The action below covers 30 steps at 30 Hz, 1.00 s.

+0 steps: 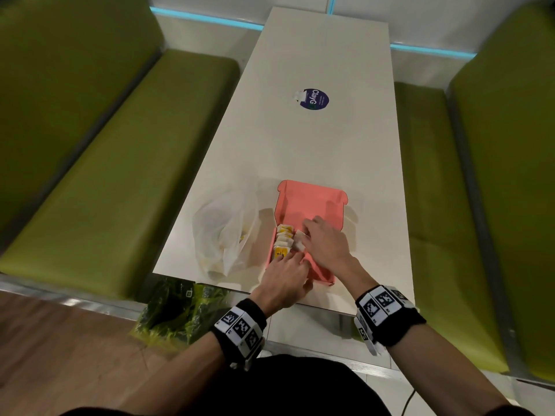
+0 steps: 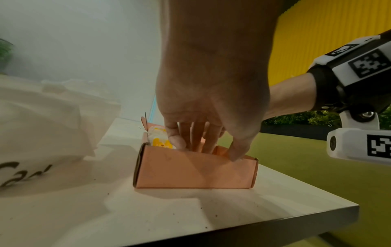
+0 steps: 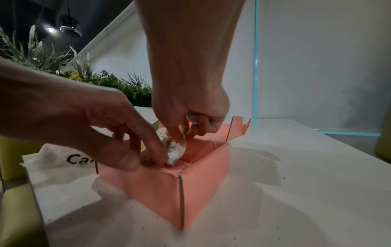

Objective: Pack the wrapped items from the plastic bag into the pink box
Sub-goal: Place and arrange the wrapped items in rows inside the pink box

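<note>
Right grip (image 3: 180, 133) pinching crinkly white wrapped item (image 3: 175, 152), matte pink cardboard box (image 3: 196, 188)

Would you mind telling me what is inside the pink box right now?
A row of yellow-and-white wrapped items fills the left side of the pink box. Both hands reach inside, hiding what lies beneath them.
</note>
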Each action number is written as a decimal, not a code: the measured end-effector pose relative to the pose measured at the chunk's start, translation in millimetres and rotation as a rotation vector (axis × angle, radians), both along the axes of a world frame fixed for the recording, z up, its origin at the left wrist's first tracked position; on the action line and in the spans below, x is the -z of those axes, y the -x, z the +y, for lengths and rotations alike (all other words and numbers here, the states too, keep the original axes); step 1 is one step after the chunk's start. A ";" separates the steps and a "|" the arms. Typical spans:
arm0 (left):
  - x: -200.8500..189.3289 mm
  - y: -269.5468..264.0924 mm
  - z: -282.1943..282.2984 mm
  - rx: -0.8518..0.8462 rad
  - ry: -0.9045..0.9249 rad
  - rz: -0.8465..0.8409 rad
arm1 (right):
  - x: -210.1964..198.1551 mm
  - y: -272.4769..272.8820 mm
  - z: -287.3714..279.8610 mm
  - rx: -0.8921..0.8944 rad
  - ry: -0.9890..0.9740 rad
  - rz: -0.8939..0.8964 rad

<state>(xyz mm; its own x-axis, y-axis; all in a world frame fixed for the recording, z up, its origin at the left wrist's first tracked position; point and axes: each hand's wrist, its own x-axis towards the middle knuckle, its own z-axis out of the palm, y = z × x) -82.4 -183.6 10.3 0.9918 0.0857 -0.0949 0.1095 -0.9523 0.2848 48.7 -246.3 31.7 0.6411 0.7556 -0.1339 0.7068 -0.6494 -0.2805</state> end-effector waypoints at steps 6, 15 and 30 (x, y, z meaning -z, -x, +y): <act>-4.1 -7.7 0.0 -0.047 -0.012 0.070 | -4.9 -1.3 1.5 -0.004 -0.044 0.006; -7.6 -8.5 -0.4 -0.026 -0.020 0.072 | -4.0 -3.2 -1.1 -0.001 -0.104 0.027; -59.0 -23.3 9.4 -0.304 0.635 -0.342 | -45.6 11.1 -25.1 0.635 -1.103 1.354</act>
<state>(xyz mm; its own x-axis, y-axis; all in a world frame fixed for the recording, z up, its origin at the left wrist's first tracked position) -59.0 -174.2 69.2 0.9164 0.3899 0.0902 0.1473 -0.5382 0.8299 37.6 -271.4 77.3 0.7168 0.5653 -0.4081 -0.5768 0.1519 -0.8026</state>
